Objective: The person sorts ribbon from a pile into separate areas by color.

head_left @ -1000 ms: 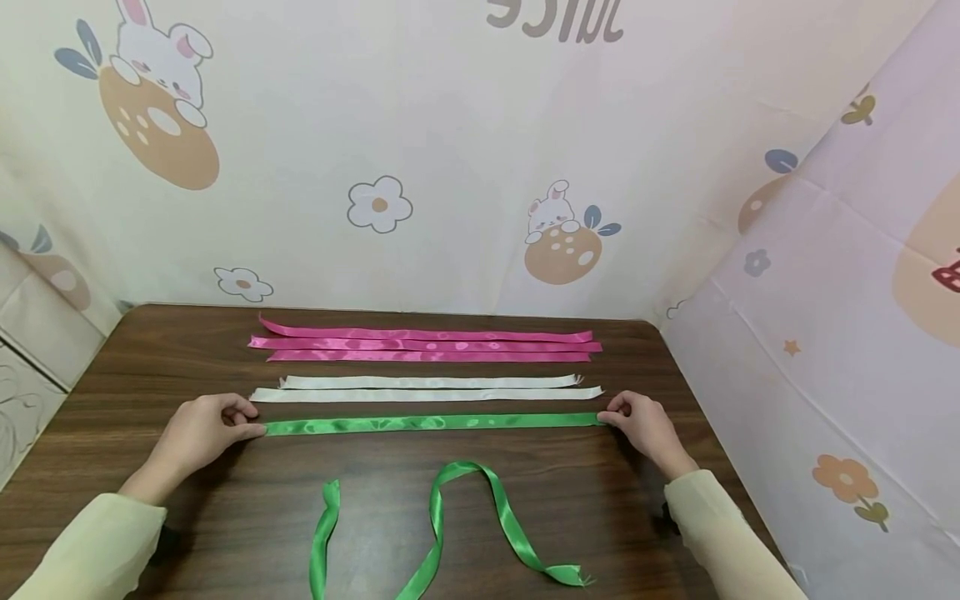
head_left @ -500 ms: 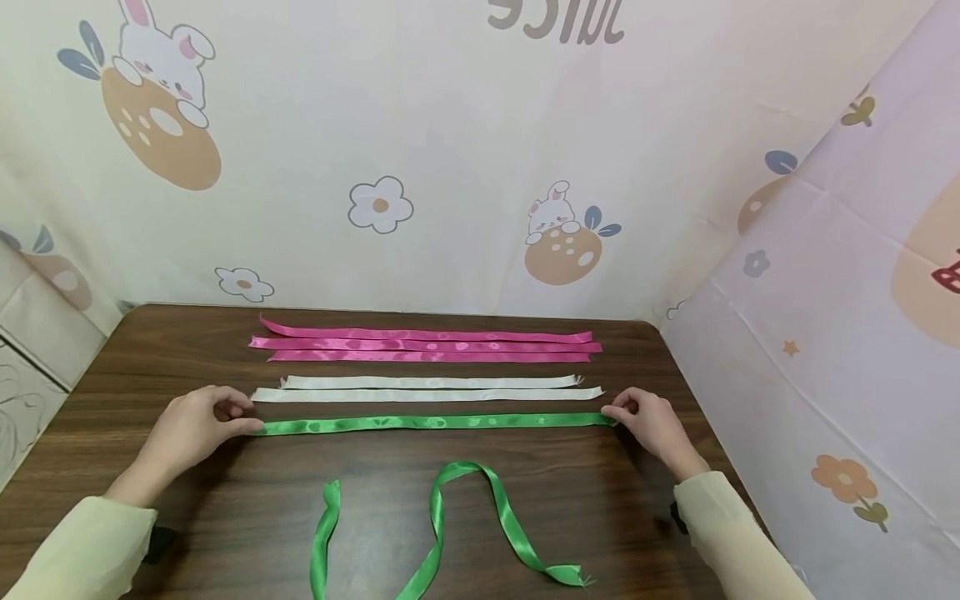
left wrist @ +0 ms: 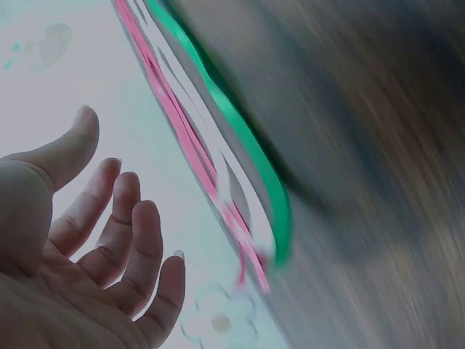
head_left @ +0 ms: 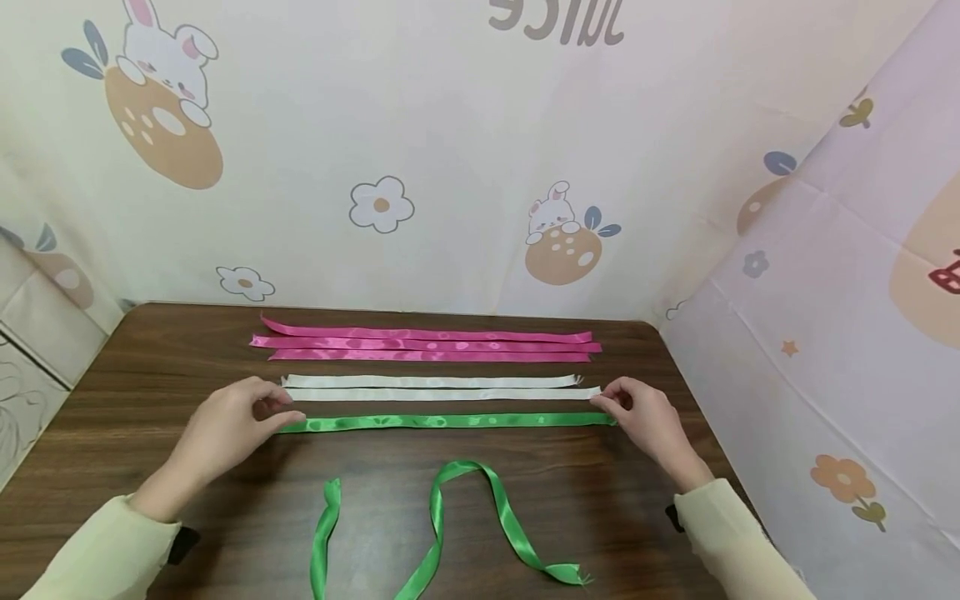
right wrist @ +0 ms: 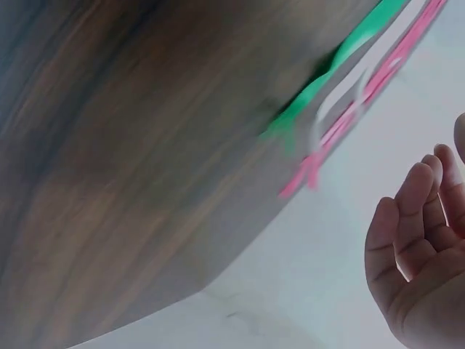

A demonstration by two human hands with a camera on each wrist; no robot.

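Note:
A straight green ribbon (head_left: 435,422) lies flat across the table, just in front of two white ribbons (head_left: 420,394). My left hand (head_left: 228,429) is over the green ribbon's left end, thumb and forefinger apart, overlapping the white ribbon's end in the head view. In the left wrist view its fingers (left wrist: 149,240) are loosely bent with nothing between them. My right hand (head_left: 651,421) hovers by the right ends of the green and nearer white ribbons, thumb and forefinger spread. Its fingers (right wrist: 410,211) hold nothing in the right wrist view.
Behind the white ribbons, three pink ribbons (head_left: 427,345) lie side by side near the table's back edge. In front lie a short-looking twisted green ribbon piece (head_left: 322,537) and a curved green length (head_left: 510,525), both reaching the lower frame edge. A patterned cloth (head_left: 450,150) hangs behind.
Both hands have let go of the green ribbon's ends, which they pinched before. My left hand has shifted to the right; my right hand has risen slightly. The ribbons lie nearly as before.

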